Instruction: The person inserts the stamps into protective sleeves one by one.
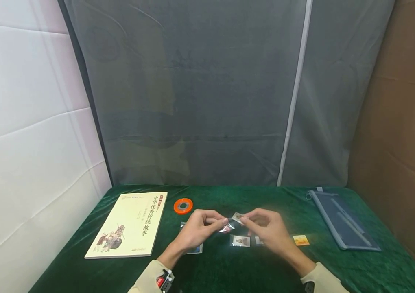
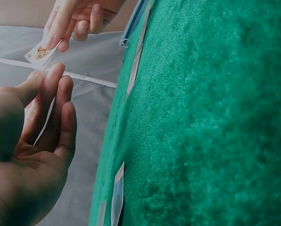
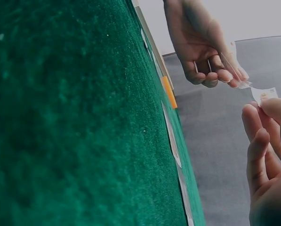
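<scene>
Both hands meet just above the green cloth in the middle of the head view. My right hand pinches a small pale stamp between thumb and forefinger; a little printed figure shows on it in the left wrist view. Thumb and forefinger of my left hand hold a small clear plastic sleeve. The stamp's edge is right at the sleeve's end. Below them lies a sleeved stamp with a grey figure, and another sleeved stamp is partly hidden by my right hand.
A cream book lies left, an orange round disc beside it. Under my left wrist is a partly covered bluish sleeved stamp. A yellow-orange stamp and a blue zip pouch lie right. Fabric walls enclose the table.
</scene>
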`<state>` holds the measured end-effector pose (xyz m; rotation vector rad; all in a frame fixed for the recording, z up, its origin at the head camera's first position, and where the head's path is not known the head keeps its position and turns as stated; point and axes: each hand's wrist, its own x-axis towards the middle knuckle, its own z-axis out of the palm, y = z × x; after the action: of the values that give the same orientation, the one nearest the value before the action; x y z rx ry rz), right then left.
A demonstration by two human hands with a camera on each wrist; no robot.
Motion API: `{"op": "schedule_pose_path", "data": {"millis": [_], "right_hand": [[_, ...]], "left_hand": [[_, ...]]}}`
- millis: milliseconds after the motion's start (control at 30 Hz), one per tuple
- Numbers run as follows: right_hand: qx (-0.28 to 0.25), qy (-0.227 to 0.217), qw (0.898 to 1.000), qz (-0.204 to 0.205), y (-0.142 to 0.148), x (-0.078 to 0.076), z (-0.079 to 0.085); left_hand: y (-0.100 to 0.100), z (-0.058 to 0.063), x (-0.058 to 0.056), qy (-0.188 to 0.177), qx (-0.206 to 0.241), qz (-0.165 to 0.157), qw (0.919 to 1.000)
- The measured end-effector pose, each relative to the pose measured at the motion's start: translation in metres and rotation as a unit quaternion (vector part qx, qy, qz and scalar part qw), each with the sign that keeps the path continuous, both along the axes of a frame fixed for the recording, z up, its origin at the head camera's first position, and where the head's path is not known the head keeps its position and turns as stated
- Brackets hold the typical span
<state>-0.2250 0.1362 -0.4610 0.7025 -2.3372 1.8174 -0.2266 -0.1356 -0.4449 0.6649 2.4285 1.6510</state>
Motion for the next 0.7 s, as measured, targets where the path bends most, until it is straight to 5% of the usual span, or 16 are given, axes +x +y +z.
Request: {"op": "schedule_pose_path", "data": {"millis": [700], "right_hand": [[0.031,-0.019,0.999,0.008,-0.0012,0.0023,0.0012]], "left_hand": [[0.0006,0.0005,0.0001,0.000,0.003,0.003,1.0000]]}}
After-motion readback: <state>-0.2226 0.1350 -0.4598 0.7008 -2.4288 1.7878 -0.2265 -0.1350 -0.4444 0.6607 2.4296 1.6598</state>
